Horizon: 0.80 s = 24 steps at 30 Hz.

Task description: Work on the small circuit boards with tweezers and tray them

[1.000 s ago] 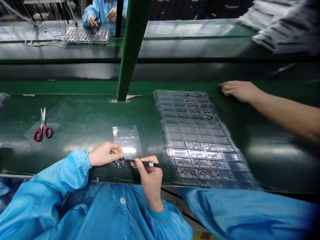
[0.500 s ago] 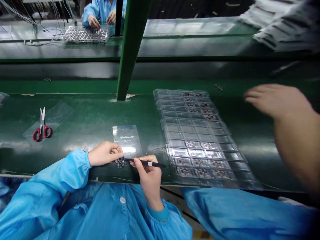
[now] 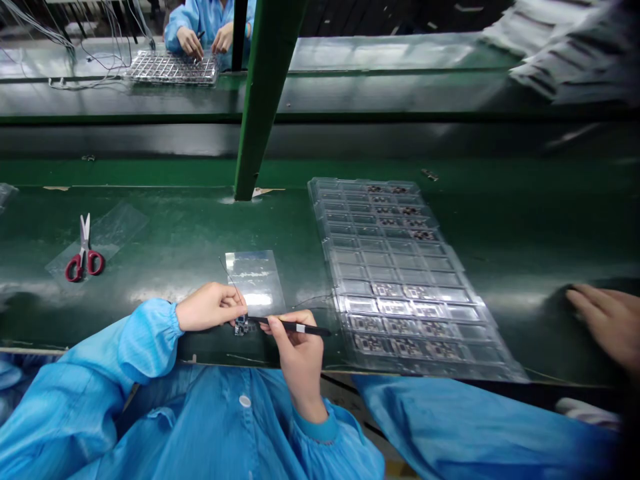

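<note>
Near the table's front edge, my left hand (image 3: 214,307) pinches a small circuit board (image 3: 241,325), and a thin dark wire (image 3: 231,275) sticks up from beside its fingers. My right hand (image 3: 299,343) is closed around black tweezers (image 3: 295,327) with a white band. Their tips point left and reach the board's upper right edge; whether they grip a part of it is too small to tell. Just behind the board lies a clear plastic sheet (image 3: 253,275). Right of my hands, a clear compartment tray (image 3: 357,257) holds several circuit boards (image 3: 415,291).
Red-handled scissors (image 3: 85,253) lie on a clear bag at the left. A green post (image 3: 263,100) rises behind my hands. A co-worker's hand (image 3: 607,320) rests at the far right. Across the line, another person's hands (image 3: 190,43) work over a tray (image 3: 170,69).
The co-worker's hand at the right has come down toward the table and moved right. Small boards on the rear belt have shifted slightly left. My hands look unchanged.
</note>
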Motion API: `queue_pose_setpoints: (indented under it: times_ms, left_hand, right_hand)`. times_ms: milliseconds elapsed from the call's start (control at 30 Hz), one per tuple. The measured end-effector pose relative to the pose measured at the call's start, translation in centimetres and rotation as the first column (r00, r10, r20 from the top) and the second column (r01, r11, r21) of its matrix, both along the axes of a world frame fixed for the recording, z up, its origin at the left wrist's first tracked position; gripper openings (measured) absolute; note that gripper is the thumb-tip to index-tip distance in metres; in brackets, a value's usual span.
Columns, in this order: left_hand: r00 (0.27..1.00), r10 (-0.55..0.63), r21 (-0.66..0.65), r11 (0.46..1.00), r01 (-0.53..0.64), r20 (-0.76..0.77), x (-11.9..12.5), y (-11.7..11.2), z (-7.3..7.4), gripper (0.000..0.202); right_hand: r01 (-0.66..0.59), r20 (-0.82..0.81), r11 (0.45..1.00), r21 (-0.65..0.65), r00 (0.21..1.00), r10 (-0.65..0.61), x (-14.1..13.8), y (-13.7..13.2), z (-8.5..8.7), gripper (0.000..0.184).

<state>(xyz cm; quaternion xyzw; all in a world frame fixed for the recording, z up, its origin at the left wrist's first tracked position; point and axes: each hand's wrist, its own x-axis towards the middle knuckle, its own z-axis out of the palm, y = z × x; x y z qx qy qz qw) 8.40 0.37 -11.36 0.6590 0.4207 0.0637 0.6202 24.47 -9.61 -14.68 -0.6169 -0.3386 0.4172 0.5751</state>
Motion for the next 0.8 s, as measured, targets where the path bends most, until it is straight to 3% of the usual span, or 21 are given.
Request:
queue_pose_setpoints:
  times_ms: [333,567,800]
  left_hand:
    - [1.000,-0.006,0.025,1.000,0.005,0.029,0.06,0.11,0.18,0.013]
    - [1.000,0.005,0.134,0.991,-0.008,0.023,0.13,-0.24,-0.43,0.012]
    - [0.995,0.076,0.161,0.983,-0.087,0.072,0.06,-0.24,-0.45,0.011]
  right_hand:
    - [0.005,0.009,1.000,-0.005,1.000,-0.005,-0.07,0.14,0.18,0.030]
    - [-0.026,0.035,1.000,0.013,0.999,0.025,0.11,0.07,0.72,0.018]
    - [-0.041,0.062,0.997,0.065,0.997,0.037,0.45,0.09,0.99,0.014]
